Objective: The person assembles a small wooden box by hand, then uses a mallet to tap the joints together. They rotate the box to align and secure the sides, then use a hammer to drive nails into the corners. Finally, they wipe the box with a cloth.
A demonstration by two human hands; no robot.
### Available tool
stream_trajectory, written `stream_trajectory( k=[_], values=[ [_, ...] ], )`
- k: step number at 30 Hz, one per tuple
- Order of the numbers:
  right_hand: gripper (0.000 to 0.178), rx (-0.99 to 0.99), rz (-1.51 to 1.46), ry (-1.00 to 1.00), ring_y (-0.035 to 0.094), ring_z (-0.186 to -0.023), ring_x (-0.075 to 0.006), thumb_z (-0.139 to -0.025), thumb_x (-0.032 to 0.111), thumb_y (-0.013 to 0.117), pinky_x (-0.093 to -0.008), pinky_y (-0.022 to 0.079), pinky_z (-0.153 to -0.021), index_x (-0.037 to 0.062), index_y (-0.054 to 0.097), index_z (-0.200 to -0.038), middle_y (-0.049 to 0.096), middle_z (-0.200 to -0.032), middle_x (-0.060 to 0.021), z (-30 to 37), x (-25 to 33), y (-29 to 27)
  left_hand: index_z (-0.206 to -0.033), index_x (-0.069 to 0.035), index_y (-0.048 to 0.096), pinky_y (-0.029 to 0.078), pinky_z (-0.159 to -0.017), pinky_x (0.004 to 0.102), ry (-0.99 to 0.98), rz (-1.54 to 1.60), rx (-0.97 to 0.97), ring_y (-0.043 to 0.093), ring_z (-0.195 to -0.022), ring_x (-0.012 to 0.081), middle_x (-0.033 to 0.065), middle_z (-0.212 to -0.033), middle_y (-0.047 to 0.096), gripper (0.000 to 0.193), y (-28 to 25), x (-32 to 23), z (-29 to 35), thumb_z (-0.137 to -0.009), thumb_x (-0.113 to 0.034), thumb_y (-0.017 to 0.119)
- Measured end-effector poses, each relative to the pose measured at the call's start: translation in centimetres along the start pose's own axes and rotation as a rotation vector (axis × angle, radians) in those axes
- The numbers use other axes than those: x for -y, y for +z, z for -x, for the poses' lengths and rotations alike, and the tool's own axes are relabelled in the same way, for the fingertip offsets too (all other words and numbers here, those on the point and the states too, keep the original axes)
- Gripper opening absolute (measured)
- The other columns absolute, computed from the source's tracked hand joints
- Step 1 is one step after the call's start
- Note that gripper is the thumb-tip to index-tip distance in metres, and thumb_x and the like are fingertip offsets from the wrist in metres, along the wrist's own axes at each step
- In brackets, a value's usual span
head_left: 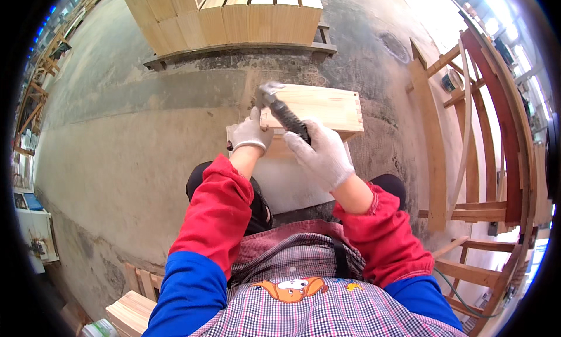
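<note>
A pale wooden box [322, 106], its corner joints showing, lies in front of me on a light-coloured support [295, 185]. My right hand [325, 156], in a white knit glove, is closed round the dark grip of a hammer [287, 119]. The hammer's metal head is slightly blurred above the box's left end. My left hand [252, 132], gloved too, is closed on that left end, close beside the hammer head. Its fingertips are partly hidden, so I cannot make out anything small between them.
Beyond the box, several joined wooden boxes [251, 26] stand on a low wooden pallet [239, 48]. Tall wooden frames [435, 156] lean along the right. Stacked boards [131, 311] lie at the lower left, beside a white tub [100, 329]. Concrete floor [134, 156] surrounds me.
</note>
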State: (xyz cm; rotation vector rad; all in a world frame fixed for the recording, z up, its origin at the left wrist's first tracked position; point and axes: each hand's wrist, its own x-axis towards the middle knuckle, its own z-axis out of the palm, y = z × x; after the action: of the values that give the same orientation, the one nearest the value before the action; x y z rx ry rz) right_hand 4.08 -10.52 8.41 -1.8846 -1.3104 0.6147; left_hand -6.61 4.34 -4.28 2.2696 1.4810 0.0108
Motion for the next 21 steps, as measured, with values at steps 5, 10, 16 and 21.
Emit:
stream_trajectory(
  k=[5,10,16,21],
  values=[
    [0.030,-0.190,-0.224,-0.130,0.065,-0.077,-0.0405,-0.093,0.026,0.066,-0.0402,0.052,-0.070,0.0012,0.059,-0.107,0.064,-0.080,-0.0198,2.3,-1.1,1.4,-0.141,-0.011,0.039,0.051,-0.093,0.0475,0.016,0.025,-0.011,0.065,-0.108,0.0396,0.0227,-0.123,0.064,0.060,0.1,-1.2,-0.1,-0.089,-0.037,0.055],
    [0.041,0.028,0.150,-0.032,0.065,-0.083,-0.0445,-0.092,0.043,0.063,-0.0500,0.050,-0.070,0.0024,0.059,-0.098,0.066,-0.082,-0.0246,-0.5,-4.4,1.7,-0.136,-0.012,0.041,0.051,-0.092,0.0475,-0.011,0.077,-0.023,0.066,-0.107,0.0385,0.0216,-0.122,0.065,0.057,0.2,-0.6,-0.7,-0.088,-0.036,0.058],
    [0.038,-0.189,-0.271,-0.098,0.066,-0.081,-0.0410,-0.094,0.040,0.063,-0.0468,0.051,-0.069,0.0029,0.059,-0.100,0.066,-0.082,-0.0237,0.1,-0.5,1.0,-0.134,-0.011,0.043,0.052,-0.091,0.0469,-0.010,0.037,0.009,0.066,-0.107,0.0384,0.0216,-0.122,0.064,0.055,0.2,-0.6,-0.7,-0.088,-0.037,0.057],
    [0.038,0.025,0.169,0.017,0.064,-0.083,-0.0452,-0.095,0.039,0.061,-0.0492,0.050,-0.072,0.0017,0.058,-0.101,0.066,-0.083,-0.0250,-2.7,-5.8,2.8,-0.145,-0.013,0.039,0.051,-0.095,0.0452,-0.032,0.052,0.036,0.065,-0.111,0.0362,0.0196,-0.128,0.063,0.066,0.0,-0.6,-1.0,-0.087,-0.036,0.059]
  ],
)
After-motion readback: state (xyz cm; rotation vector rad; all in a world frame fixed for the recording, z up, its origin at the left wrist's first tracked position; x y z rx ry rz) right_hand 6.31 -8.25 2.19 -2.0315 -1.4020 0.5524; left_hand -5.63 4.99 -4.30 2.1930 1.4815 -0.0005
